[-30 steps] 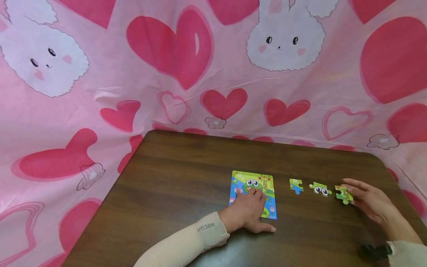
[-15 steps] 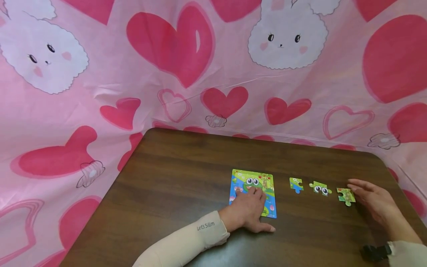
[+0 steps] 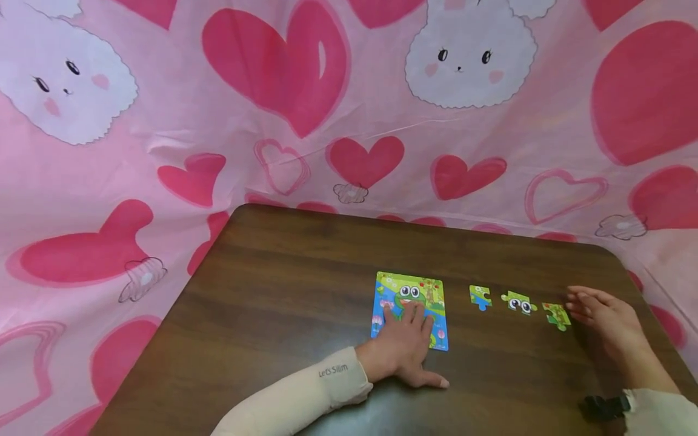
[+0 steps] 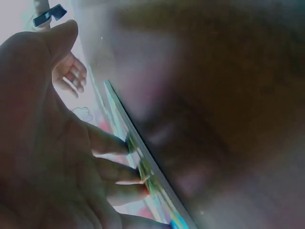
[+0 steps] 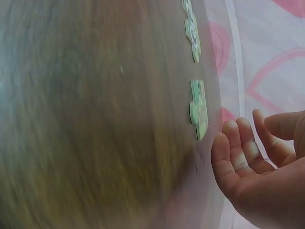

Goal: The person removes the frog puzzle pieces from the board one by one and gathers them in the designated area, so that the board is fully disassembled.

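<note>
A flat frog picture puzzle board, blue and green, lies on the table with my left hand resting on it. The left fingers are spread over its lower half, hiding part of the frog; the thumb lies on the wood. To the right, three jigsaw pieces form a loose row: a blue-green piece, a piece with frog eyes and a green piece with a tree print. Just right of the tree piece is my right hand, its fingers loosely bent and holding nothing. The right wrist view shows a gap between fingertips and piece.
The dark brown wooden table has rounded far corners. Behind it hangs a pink cloth printed with hearts and rabbits. A black strap sits at the right wrist.
My right hand has let go of the tree piece and stands a little to its right. That piece has shifted slightly left and turned. My left hand stays on the puzzle board.
</note>
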`<state>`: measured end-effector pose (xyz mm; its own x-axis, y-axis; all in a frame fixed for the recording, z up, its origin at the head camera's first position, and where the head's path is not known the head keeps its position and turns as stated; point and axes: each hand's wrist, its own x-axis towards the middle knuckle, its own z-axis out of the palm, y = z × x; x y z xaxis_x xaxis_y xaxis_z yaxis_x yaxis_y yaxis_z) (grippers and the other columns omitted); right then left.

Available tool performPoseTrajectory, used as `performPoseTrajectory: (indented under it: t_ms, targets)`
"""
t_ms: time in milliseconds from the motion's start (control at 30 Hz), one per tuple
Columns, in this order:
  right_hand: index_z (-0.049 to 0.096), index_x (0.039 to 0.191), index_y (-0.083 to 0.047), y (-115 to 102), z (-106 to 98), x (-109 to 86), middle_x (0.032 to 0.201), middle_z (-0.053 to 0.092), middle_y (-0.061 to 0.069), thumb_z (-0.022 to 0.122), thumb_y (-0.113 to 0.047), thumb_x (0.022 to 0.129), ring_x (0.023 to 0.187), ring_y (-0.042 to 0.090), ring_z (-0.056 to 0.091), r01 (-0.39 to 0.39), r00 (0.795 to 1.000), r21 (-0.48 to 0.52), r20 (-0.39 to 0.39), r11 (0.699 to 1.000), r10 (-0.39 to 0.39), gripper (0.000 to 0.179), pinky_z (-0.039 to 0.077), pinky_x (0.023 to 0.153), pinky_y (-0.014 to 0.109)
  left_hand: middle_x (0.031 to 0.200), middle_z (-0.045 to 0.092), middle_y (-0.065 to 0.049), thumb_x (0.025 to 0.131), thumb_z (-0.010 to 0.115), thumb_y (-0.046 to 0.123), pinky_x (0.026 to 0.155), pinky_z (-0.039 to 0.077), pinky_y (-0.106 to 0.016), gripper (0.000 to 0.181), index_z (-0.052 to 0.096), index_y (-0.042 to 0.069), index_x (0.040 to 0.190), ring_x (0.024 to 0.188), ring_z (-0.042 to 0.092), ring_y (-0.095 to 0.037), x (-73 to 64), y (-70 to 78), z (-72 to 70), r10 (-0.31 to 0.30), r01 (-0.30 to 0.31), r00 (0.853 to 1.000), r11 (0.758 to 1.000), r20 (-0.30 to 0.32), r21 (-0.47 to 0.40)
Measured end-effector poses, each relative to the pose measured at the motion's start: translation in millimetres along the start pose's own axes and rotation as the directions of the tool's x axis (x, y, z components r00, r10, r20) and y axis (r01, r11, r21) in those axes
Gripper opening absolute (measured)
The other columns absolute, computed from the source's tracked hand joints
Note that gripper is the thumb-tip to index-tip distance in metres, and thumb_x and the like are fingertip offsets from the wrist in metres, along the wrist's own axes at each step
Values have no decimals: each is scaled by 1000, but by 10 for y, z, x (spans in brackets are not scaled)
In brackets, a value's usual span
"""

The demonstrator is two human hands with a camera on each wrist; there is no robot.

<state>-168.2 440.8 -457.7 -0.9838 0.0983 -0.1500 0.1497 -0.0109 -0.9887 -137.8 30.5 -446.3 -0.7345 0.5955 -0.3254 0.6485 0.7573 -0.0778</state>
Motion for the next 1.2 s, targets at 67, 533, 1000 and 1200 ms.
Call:
performPoseTrajectory:
  t_ms: [67,533,1000,1200]
  targets:
    - [76,97,-27,-5,45,6,88,75,-16,53,-20,105,78,-1,71,-1,1000,-2,4,1000,1,26,56,67,16,165,22,-2,79,28,96,112,35,-63,111,23,22,162,153,20,-22,5,-12,3,-2,1,1000,999,-15,-32]
    - [75,105,-25,-188,499,50,94,75,-16,53,-19,106,82,1,72,68,992,-10,104,998,-66,23,57,70,19,147,46,0,87,31,89,101,48,-52,96,48,17,149,139,44,-21,-50,109,-6,-83,80,992,996,-99,-32]
    - [69,118,-18,-435,1201,194,102,73,-16,52,-25,107,90,3,71,62,966,-70,256,996,-42,21,58,79,20,163,35,-6,86,31,90,108,45,-50,101,38,17,156,150,34,-24,-93,113,-23,-44,39,997,996,-64,-78]
    - [56,135,-4,-383,1558,319,111,70,-14,49,-33,107,102,9,70,15,940,-194,336,981,52,41,57,88,24,142,49,-3,85,35,89,101,50,-49,99,46,16,151,131,45,-20,-112,106,8,-3,-8,993,996,-122,-87]
